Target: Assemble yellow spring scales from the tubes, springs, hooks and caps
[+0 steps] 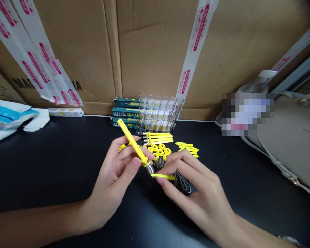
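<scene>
My left hand (113, 179) is closed on a yellow rod (131, 141) with a collar and a metal spring-like end (150, 168), held tilted above the black table. Between thumb and fingers, my right hand (201, 186) pinches a thin yellow strip (164, 176). Its tip meets the rod's metal end; whether the two are joined I cannot tell. Behind the hands lie several yellow rings (160, 152), small springs (159, 163) and similar rods with metal ends (161, 139). More yellow strips (188, 148) rest to the right. Wire hooks (183, 183) are partly hidden by my right hand.
Clear tubes (158, 112) stand beside stacked green boxes (124, 113) at the back. A cardboard wall (152, 51) closes off the table (67, 165). A grey bag (291, 137) and a plastic bottle (258, 82) are at right; a blue-white packet (10, 117) is at left.
</scene>
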Demonstrator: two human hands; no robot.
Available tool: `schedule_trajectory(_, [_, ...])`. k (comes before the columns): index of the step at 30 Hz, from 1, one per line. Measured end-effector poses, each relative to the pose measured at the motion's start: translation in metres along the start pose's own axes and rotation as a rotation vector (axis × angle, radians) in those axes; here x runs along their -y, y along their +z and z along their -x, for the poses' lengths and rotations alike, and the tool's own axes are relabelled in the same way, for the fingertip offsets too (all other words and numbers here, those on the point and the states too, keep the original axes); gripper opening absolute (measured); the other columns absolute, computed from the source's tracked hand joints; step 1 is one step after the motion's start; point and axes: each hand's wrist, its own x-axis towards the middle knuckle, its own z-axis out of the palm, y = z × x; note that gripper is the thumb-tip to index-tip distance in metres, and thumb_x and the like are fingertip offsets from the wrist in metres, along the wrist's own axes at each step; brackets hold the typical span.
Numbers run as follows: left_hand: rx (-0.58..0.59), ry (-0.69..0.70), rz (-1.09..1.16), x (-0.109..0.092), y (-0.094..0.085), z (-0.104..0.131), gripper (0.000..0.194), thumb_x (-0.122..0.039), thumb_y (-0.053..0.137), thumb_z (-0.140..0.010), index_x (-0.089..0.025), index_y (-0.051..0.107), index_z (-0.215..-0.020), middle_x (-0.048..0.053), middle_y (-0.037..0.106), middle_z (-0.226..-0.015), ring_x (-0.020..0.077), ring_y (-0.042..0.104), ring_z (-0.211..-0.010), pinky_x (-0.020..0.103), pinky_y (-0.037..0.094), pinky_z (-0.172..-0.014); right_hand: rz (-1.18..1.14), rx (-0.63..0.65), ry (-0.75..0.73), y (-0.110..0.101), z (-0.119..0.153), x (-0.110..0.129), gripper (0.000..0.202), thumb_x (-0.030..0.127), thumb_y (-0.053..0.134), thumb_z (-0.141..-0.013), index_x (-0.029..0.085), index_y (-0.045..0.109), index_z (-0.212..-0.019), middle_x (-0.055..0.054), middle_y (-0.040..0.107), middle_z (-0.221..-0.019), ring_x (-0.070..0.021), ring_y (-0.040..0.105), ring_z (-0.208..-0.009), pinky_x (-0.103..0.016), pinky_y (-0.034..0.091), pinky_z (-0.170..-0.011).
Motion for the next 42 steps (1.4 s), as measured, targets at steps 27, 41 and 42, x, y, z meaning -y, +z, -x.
schedule_trajectory(27, [0.071,-0.311,-0.137,-0.008,-0.002,-0.005,0.012,-0.021,0.078,-0.081,-0.023,0.074,-0.093,-0.004,0.072,-0.068,0.0059,0.062,-0.057,0.011,0.052,-0.057,-0.209,-0.007,0.159,-0.005,0.011,-0.002,0.009,0.016,0.061,-0.094,0.023,0.066,-0.093,0.004,0.070,-0.080,-0.0082,0.065,-0.066,-0.016,0.051,-0.063])
schedule_trajectory(41, [0.222,-0.251,-0.366,-0.013,0.000,-0.005,0.014,-0.027,0.063,-0.092,-0.019,0.071,-0.085,-0.003,0.071,-0.064,0.0075,0.058,-0.054,0.016,0.047,-0.054,-0.290,-0.003,0.209,-0.006,0.017,-0.006,0.022,0.016,0.054,-0.099,0.031,0.060,-0.113,0.005,0.067,-0.080,-0.0070,0.063,-0.064,-0.013,0.051,-0.058])
schedule_trajectory(42, [0.235,-0.224,-0.394,-0.014,0.000,-0.004,0.013,-0.027,0.062,-0.092,-0.019,0.070,-0.084,-0.003,0.071,-0.064,0.0074,0.058,-0.054,0.016,0.046,-0.054,-0.315,-0.021,0.230,-0.005,0.017,-0.007,0.023,0.017,0.054,-0.099,0.033,0.059,-0.115,0.006,0.067,-0.081,-0.0065,0.062,-0.062,-0.012,0.051,-0.056])
